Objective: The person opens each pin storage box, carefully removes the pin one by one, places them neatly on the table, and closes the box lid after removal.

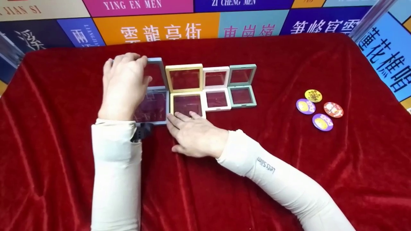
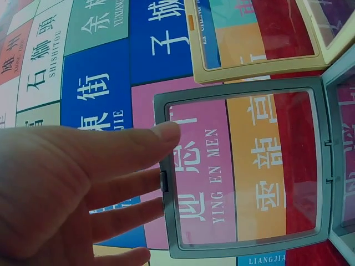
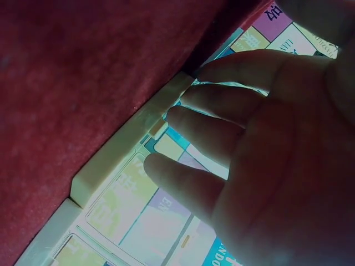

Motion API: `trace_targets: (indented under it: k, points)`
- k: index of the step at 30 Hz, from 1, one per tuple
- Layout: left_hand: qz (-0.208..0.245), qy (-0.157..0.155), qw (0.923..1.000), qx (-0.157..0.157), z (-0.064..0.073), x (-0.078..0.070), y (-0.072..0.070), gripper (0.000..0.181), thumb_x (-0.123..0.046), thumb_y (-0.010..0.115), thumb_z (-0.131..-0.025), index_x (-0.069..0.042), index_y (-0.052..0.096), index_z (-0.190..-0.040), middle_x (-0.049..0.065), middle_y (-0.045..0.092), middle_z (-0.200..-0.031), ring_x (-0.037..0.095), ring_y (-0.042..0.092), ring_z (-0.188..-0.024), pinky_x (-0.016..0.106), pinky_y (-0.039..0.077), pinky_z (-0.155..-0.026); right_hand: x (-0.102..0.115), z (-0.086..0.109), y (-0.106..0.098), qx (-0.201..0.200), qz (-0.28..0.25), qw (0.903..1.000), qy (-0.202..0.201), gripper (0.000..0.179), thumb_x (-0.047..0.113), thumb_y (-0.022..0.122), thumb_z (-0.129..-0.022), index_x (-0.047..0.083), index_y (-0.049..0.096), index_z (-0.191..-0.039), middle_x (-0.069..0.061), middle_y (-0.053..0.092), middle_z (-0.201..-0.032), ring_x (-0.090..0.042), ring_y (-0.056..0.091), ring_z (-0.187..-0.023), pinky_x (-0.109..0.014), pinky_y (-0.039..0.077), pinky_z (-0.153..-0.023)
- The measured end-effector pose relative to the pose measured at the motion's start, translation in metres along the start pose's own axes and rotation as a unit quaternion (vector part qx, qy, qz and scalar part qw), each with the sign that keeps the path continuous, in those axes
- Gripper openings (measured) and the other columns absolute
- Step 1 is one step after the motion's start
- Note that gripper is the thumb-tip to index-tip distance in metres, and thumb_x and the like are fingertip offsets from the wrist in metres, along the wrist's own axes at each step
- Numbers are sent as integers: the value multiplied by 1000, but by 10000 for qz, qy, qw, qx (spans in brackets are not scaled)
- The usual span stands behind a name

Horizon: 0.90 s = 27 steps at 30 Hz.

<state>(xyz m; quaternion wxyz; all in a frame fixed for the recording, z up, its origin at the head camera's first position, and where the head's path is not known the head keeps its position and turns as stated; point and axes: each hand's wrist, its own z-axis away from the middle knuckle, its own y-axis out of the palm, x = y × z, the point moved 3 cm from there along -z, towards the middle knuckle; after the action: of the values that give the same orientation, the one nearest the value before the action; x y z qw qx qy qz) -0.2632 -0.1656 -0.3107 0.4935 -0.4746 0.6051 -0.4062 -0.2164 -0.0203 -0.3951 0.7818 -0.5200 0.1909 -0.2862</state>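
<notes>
My left hand (image 1: 125, 80) is at the raised lid of a large blue-grey clear-film display frame (image 1: 151, 110), opened like a book. In the left wrist view its thumb overlaps the front of the lid's rim (image 2: 162, 221) and the other fingers come up to the edge from behind, pinching it. My right hand (image 1: 199, 136) lies with fingers spread and extended over the near edge of the lower half of a yellow display frame (image 1: 200, 78), whose other half stands upright. Part of the blue-grey lid is hidden behind my left hand.
Right of the yellow frame stand a white-pink frame (image 1: 229, 99) and a small green frame (image 1: 254, 96), both opened upright. Farther right lie several round badges: yellow (image 1: 313, 95), red (image 1: 333, 109) and purple (image 1: 322, 122). A red velvet cloth (image 1: 273, 192) covers the table; printed panels (image 1: 208, 25) stand behind.
</notes>
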Motion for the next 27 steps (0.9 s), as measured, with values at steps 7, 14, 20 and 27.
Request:
trace_targets:
  k: [7, 14, 20, 27]
  points:
    - [-21, 75, 9994, -330, 1, 1, -2, 35, -13, 60, -90, -6, 61, -124, 19, 59, -127, 40, 50, -119, 54, 35, -103, 1, 0, -1, -70, 8, 10000, -44, 73, 50, 47, -94, 12, 21, -152, -5, 12, -162, -24, 13, -150, -46, 16, -120]
    - [70, 21, 9985, -542, 3, 3, -4, 35, -10, 59, -90, -10, 62, -125, 18, 63, -121, 40, 53, -111, 55, 40, -94, 2, 0, 0, -38, -22, 10000, -53, 73, 49, 47, -94, 12, 20, -152, -5, 11, -162, -24, 12, -150, -47, 16, -120]
    - [14, 65, 9975, -703, 4, 2, -5, 24, -9, 57, -91, -4, 69, -111, 21, 65, -111, 41, 54, -103, 56, 43, -84, 1, 0, 0, 59, 12, 10000, -15, 74, 50, 45, -95, 13, 18, -152, -4, 9, -162, -23, 10, -150, -46, 15, -121]
    - [-15, -21, 9980, -625, 3, 1, -6, 27, -14, 62, -89, -6, 68, -114, 19, 65, -114, 40, 54, -106, 56, 43, -84, 1, 1, 0, -8, 57, 10000, -41, 74, 51, 46, -94, 12, 20, -152, -5, 10, -162, -23, 12, -150, -47, 17, -120]
